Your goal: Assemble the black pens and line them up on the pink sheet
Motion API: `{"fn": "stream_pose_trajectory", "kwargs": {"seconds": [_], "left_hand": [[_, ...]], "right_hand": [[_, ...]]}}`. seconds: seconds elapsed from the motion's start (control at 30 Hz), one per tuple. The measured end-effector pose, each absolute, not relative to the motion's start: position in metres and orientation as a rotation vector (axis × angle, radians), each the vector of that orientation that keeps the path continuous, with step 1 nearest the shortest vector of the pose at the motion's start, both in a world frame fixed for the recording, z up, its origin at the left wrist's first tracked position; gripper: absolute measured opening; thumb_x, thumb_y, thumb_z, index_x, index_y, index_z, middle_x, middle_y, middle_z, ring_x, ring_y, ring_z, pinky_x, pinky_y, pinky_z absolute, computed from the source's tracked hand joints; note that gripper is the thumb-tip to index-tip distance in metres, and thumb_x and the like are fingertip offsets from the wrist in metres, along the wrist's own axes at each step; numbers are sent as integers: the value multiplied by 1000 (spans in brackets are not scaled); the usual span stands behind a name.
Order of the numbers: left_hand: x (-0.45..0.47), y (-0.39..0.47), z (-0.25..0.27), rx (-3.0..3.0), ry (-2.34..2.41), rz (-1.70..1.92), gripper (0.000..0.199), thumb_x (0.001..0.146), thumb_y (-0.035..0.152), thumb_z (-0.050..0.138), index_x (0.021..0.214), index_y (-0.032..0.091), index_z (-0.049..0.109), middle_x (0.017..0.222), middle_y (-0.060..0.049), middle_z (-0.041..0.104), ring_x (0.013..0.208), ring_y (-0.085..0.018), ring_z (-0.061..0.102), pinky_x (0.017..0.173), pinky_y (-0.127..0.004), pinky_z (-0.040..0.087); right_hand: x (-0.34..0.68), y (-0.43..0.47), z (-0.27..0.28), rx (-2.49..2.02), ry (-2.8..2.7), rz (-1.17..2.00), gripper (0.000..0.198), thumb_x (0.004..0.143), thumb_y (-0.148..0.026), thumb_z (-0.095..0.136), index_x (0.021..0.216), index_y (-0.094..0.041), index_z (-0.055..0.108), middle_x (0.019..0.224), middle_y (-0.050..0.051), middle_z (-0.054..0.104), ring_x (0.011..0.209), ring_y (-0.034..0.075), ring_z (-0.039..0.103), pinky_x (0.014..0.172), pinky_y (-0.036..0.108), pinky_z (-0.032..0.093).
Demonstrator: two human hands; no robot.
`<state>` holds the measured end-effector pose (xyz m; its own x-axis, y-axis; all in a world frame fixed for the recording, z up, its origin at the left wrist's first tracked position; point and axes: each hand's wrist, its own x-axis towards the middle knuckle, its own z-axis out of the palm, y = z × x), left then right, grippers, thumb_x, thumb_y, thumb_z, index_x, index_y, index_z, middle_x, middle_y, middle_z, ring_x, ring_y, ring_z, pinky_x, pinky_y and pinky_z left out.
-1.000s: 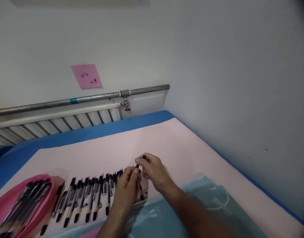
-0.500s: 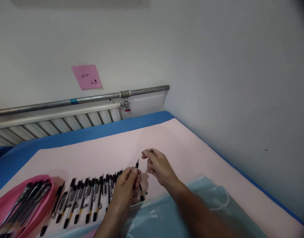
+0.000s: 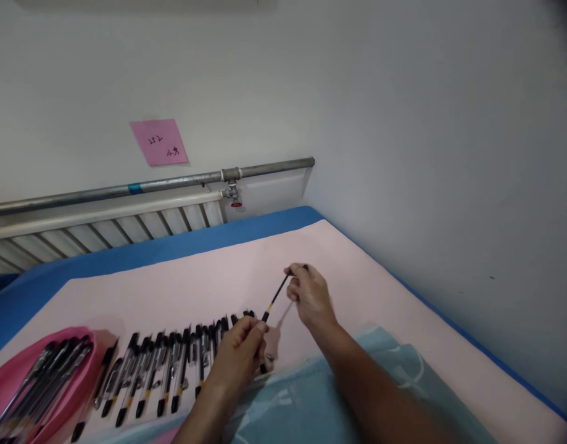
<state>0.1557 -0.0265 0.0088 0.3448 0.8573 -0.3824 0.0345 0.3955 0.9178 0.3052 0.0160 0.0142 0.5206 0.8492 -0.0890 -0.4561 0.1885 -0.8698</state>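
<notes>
My left hand (image 3: 244, 339) is closed around a pen barrel (image 3: 265, 316), whose black end points up and to the right. A thin dark refill (image 3: 279, 290) with a yellowish lower part stands partly out of that end. At its upper tip, my right hand (image 3: 310, 294) pinches the refill between thumb and finger. A small black piece (image 3: 305, 267) also shows at the right hand's fingers; its kind is unclear. Left of my hands lies a row of clear pens (image 3: 165, 370) with black ends, several of them partly hidden by my left hand and forearm.
A pink basin (image 3: 82, 382) holding several pens stands at the lower left. Blue fabric (image 3: 306, 401) covers the near edge. The pink table surface (image 3: 209, 271) meets a wall on the right. Behind it are a radiator (image 3: 139, 231) and a pipe (image 3: 181, 180).
My right hand has moved up and to the right, away from the left hand. The refill now shows drawn out of the barrel between both hands; before, only a pointed tip stuck out.
</notes>
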Motion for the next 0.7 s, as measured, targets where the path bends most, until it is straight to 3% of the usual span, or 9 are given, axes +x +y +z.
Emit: {"fn": "stream_pose_trajectory", "kwargs": {"seconds": [0.13,0.27,0.37,0.57,0.7], "left_hand": [[151,-22,6,1089,1148,735,36,65,50,60,62,17,46,43,9,39,31,0,25,32,-12,14],[146,-19,9,880,1060,775,31,67,47,60,71,18,49,49,9,41,30,0,22,29,-13,13],[146,-19,10,815,970,837,28,70,43,60,75,18,50,52,7,46,32,-1,29,30,-12,18],[151,-23,9,815,914,871,29,72,45,58,70,16,52,46,6,47,33,-5,37,32,-15,28],[145,-19,12,943,1027,930,31,70,45,60,74,15,59,65,0,60,57,-10,55,52,-20,44]], "right_hand": [[327,20,20,-939,-351,939,14,63,-23,59,63,-17,45,58,-5,51,36,1,25,33,18,18],[311,3,27,-1012,-681,1436,13,66,-24,58,66,-16,49,58,-3,54,36,1,22,35,18,16],[287,-11,28,-1061,-915,1612,11,69,-26,58,71,-16,53,45,-9,40,35,3,26,36,18,19],[267,-20,29,-1063,-994,1540,11,70,-28,56,70,-17,54,44,-10,37,36,3,27,37,17,20],[281,-9,28,-1142,-920,1426,12,70,-29,54,71,-17,53,42,-10,32,35,4,24,37,18,18]]}}
